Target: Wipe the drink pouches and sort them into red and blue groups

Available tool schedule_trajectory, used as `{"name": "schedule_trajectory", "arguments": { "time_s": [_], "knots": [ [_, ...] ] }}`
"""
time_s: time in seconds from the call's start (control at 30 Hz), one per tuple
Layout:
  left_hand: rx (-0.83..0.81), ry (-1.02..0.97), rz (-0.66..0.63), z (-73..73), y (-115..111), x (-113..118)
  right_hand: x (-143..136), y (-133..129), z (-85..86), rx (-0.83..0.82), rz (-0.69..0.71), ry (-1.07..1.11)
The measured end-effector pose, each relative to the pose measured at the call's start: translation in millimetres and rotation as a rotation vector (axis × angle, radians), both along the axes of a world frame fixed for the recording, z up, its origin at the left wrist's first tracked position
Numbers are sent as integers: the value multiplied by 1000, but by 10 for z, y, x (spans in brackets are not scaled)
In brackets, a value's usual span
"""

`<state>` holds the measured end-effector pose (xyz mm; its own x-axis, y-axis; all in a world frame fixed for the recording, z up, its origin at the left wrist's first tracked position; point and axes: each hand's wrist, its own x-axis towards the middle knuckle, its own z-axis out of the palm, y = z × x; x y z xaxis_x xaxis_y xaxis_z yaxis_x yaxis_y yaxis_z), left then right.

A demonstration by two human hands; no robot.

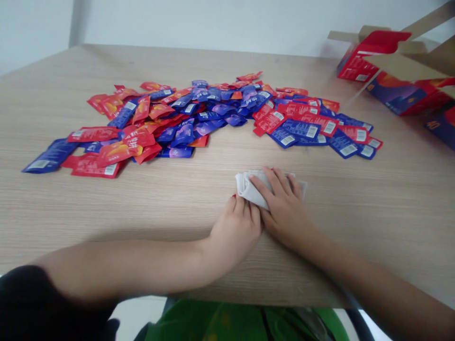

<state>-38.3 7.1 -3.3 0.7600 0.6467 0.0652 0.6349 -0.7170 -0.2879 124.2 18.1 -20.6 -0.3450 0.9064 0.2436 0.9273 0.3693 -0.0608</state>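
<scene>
Wood-grain table (170,203), pale wall (213,23), right hand (287,201) on white cloth (245,186)

Under the right hand (287,206) I see a plain cloth (250,189), off-white with greyish folds. Around it and the left hand (237,225), the tabletop (170,201) is pale beige, streaked with fine wood grain. Beyond the hands, red packets (115,154) carry orange and yellow shapes, and deep blue packets (51,154) shade into violet. Past the right hand, many show white barcode patches (329,128). Farther to that hand's right, boxes (400,94) mix red and navy, with tan flaps (405,66). Behind the left hand, the sleeve (28,303) is black.
</scene>
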Motion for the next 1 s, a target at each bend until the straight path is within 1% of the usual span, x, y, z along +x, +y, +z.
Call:
{"name": "schedule_trajectory", "arguments": {
  "time_s": [0.07,0.1,0.23,0.27,0.33,0.4,0.47,0.5,0.57,0.63,0.67,0.7,0.8,0.83,0.87,0.9,0.93,1.0],
  "knots": [
    [25,12,-7,-4,-22,0,54,29,14,-12,0,3],
    [38,13,-8,-5,-32,-2,110,68,14,-15,-29,7],
    [26,49,36,-1,-71,-15,304,212,-8,-1,-208,29],
    [18,61,42,0,-78,-16,310,222,-6,4,-219,40],
    [17,68,44,5,-87,-16,286,211,32,8,-180,80],
    [14,63,50,15,-91,-17,276,191,125,15,-117,158],
    [-4,54,62,35,-94,-18,336,185,265,68,-110,283],
    [-16,50,72,47,-97,-17,388,187,339,122,-144,353],
    [-43,44,98,74,-103,-13,485,186,458,261,-259,458],
    [-59,45,114,93,-111,-6,489,161,497,352,-339,498],
    [-59,48,112,97,-116,-2,438,138,478,347,-329,495],
    [-48,49,104,96,-122,0,356,111,436,303,-272,474],
    [1,49,65,73,-147,-3,35,61,239,75,19,280],
    [10,50,61,62,-155,-7,-44,68,178,10,102,195],
    [13,52,64,52,-161,-11,-89,89,130,-34,153,126],
    [8,55,74,42,-163,-14,-96,120,97,-55,165,84],
    [-1,59,92,34,-162,-16,-69,156,78,-64,146,62],
    [-13,63,138,23,-147,-16,42,221,70,-63,47,55]
  ]
}}
